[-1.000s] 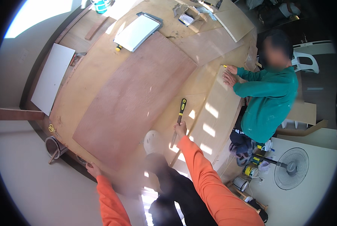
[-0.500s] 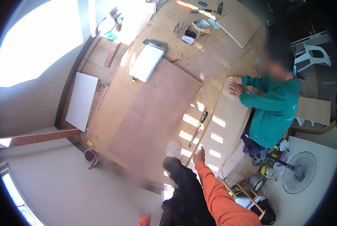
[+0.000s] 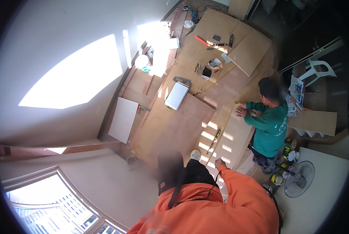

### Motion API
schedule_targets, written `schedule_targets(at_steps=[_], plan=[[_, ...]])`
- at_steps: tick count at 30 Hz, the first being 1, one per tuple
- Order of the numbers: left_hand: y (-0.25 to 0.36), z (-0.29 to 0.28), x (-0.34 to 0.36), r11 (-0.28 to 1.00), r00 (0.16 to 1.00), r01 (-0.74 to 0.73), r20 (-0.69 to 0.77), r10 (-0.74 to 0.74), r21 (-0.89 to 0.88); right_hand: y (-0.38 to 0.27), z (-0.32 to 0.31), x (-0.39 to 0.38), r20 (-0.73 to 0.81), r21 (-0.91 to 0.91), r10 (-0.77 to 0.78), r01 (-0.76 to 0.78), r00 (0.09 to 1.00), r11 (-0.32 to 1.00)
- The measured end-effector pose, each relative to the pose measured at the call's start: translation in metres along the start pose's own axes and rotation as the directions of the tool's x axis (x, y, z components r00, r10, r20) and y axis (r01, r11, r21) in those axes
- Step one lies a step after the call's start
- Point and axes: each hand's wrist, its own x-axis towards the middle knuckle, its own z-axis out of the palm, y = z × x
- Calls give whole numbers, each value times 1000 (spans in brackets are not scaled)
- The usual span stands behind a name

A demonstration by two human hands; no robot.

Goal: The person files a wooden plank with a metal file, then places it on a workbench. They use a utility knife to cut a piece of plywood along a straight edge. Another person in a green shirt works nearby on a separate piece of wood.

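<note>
My right hand [image 3: 220,163] is over the near end of a long pale wood board [image 3: 231,134], its fingers curled. What they hold, if anything, is too small to make out, and I cannot tell whether they touch the board. Beside the board lies a handsaw [image 3: 214,141] with a yellow and black handle. At the lower edge, a blurred skin-toned patch over my orange top may be my left hand [image 3: 157,230]; its fingers do not show clearly. A co-worker in a green top [image 3: 271,128] has both hands at the board's far end, with something small and yellow at one hand.
A large brown sheet [image 3: 182,121] covers the middle, with a white-topped tool [image 3: 177,95] at its far edge. Beyond are small open boxes [image 3: 207,72] and a wood panel [image 3: 249,50]. A white panel [image 3: 123,119] lies left; a fan [image 3: 299,179] stands right.
The view has tilted and shifted, bringing my orange top and a window into sight. My right index finger, stretched out before, is now curled. The co-worker stays at the board's far end.
</note>
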Motion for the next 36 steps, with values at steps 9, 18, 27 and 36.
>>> schedule_targets(at_steps=[9, 18, 27, 36], plan=[[205, -136, 119, 996, 989, -71, 125, 76, -45, -224, -87, 90, -91, 531, 21, 31, 996, 847], [516, -390, 226, 938, 943, -328, -108, 316, -116, -353, -56, 1, 19, 460, 162, -153, 987, 875], [771, -399, 237, 478, 619, -672, 75, 782, 565, -472, -38, 13, 95, 481, 191, -213, 977, 851], [1056, -201, 189, 439, 493, -866, 257, 831, 241, -540, -112, 212, 12, 584, 293, -244, 956, 774]])
